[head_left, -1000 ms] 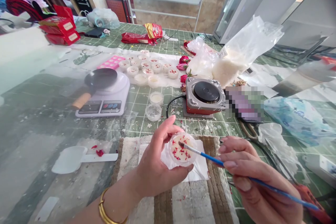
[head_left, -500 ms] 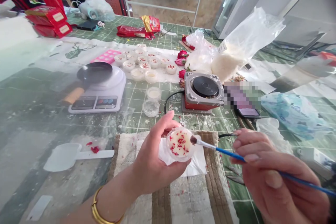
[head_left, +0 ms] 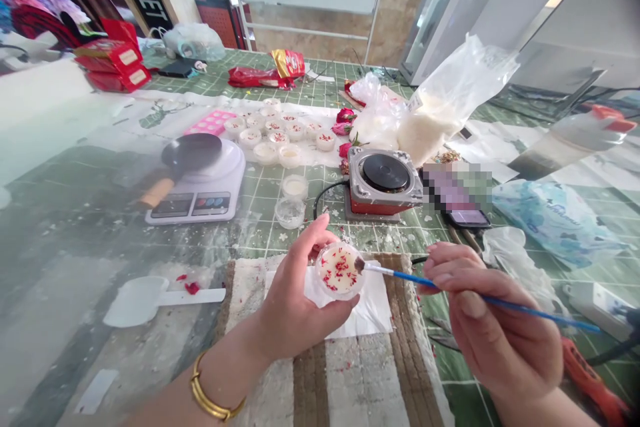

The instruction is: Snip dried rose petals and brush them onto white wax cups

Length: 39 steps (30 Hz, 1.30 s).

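My left hand (head_left: pixel 300 297) grips a small round clear cup (head_left: pixel 341 271) filled with a pale, wax-like layer that is dotted with red petal bits. The cup is tilted so its top faces me. In my right hand (head_left: pixel 493 310) is a thin blue paintbrush (head_left: pixel 415 278), pinched along its handle. Its dark bristles meet the right edge of the pale surface. Beneath the cup, a white tissue (head_left: pixel 373 313) lies on a brown and white striped cloth (head_left: pixel 360 380).
Beyond the cloth stand a small hot plate (head_left: pixel 385 177), a kitchen scale (head_left: pixel 227 177) bearing a wooden-handled pan (head_left: pixel 193 150), and several filled cups (head_left: pixel 290 155). A white scoop (head_left: pixel 135 301) lies left. A phone (head_left: pixel 467 213) and a blue-patterned pack (head_left: pixel 557 217) are at right.
My right hand and the paintbrush have shifted left, with the bristles still at the cup's right edge. The left hand keeps its hold. The whole view has shifted slightly.
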{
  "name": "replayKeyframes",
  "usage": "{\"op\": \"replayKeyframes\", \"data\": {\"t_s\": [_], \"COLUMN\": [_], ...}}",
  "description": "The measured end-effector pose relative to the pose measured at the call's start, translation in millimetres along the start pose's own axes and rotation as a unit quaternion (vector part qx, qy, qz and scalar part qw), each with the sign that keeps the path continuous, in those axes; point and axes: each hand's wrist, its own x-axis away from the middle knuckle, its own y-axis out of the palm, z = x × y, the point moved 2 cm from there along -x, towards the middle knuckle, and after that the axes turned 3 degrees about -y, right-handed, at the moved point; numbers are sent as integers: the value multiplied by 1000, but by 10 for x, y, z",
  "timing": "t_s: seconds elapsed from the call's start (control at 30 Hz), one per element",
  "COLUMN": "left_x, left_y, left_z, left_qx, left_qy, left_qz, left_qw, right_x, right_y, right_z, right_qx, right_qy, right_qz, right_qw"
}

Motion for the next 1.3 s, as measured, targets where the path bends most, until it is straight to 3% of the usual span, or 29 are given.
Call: {"op": "replayKeyframes", "data": {"t_s": [0.1,0.23,0.37,0.5,0.57,0.7,0.9,1.0,1.1,1.2,1.3], "left_x": [-3,-3,11,-4,-32,-97,-198,-403,-804,-1334,-1837], "left_y": [0,11,19,-11,-49,-141,-402,-633,-865,-1000,-1010], "left_z": [-5,-7,-14,10,58,197,424,540,546,358,27], "left_qx": [7,15,13,-3,-18,-50,-86,-115,-173,-248,-276], "left_qy": [-37,-50,-55,-65,-69,-99,-164,-160,-153,-151,-173], "left_qz": [1,-8,-2,10,27,54,75,60,53,47,33], "left_qw": [999,999,998,998,997,992,980,979,971,956,945], "right_x": [-3,-18,-43,-45,-52,-94,-126,-93,-58,-49,-68], "right_y": [-20,-66,-133,-115,-138,-219,-182,-163,-166,-172,-165], "right_z": [-7,-13,-13,9,54,133,114,112,121,131,122], "right_qx": [-1,1,-16,3,54,105,103,94,77,73,80], "right_qy": [-2,18,5,5,29,56,13,-3,-26,-33,-30], "right_qz": [23,-7,64,-38,-28,74,28,14,12,7,-4], "right_qw": [1000,1000,998,999,998,990,994,995,997,997,996]}}
